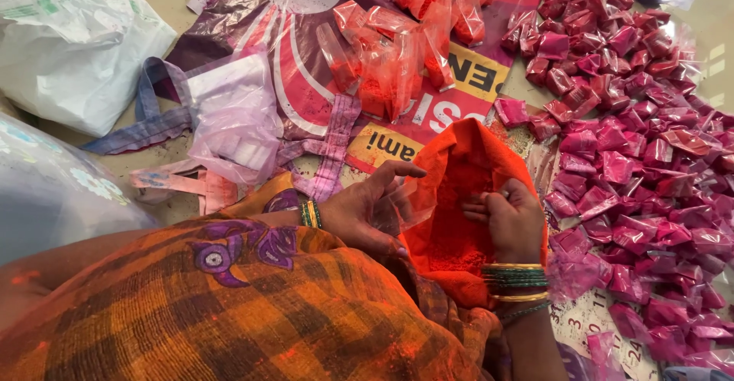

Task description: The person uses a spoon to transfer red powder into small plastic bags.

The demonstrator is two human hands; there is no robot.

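Both hands work at the big orange powder bag [459,167] in the lap — left hand [367,213] pinching a small clear pouch [401,205], right hand [512,224] curled, grip unclear — and a slip could spill powder on the cloth.

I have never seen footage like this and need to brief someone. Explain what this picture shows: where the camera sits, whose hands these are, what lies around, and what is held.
There is one picture, taken from a camera worn on a person's head, looking down at their own two bare hands. The left hand holds open a small clear plastic pouch. The right hand reaches into a big bag of orange powder in the lap. On the floor to the right lies a heap of small pink powder packets. Farther ahead sit orange powder packets on a printed sheet. A white sack lies at the far left.
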